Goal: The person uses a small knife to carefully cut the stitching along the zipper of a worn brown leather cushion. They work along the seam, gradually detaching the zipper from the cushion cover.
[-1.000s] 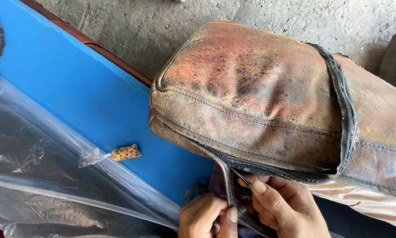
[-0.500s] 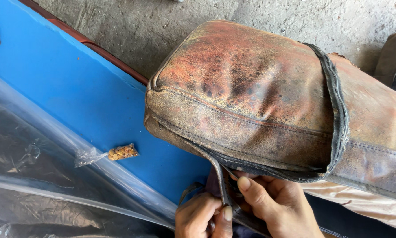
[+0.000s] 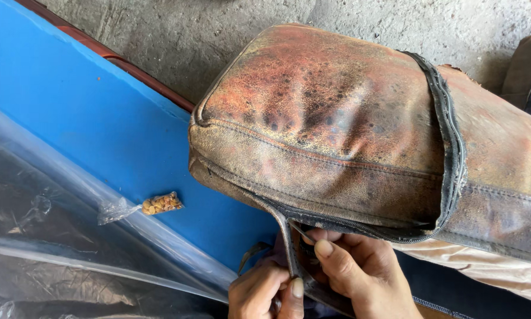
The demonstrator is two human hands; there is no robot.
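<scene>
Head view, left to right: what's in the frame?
Clear plastic sheet → small packet of yellow bits → blue board → left hand → right hand → worn leather bag

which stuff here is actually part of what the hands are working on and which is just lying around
In hand:
- worn leather bag
- its zip strip, pinched by the left hand and the right hand

Lying about:
- small clear packet of yellow bits
- clear plastic sheet
- blue board
- concrete floor
</scene>
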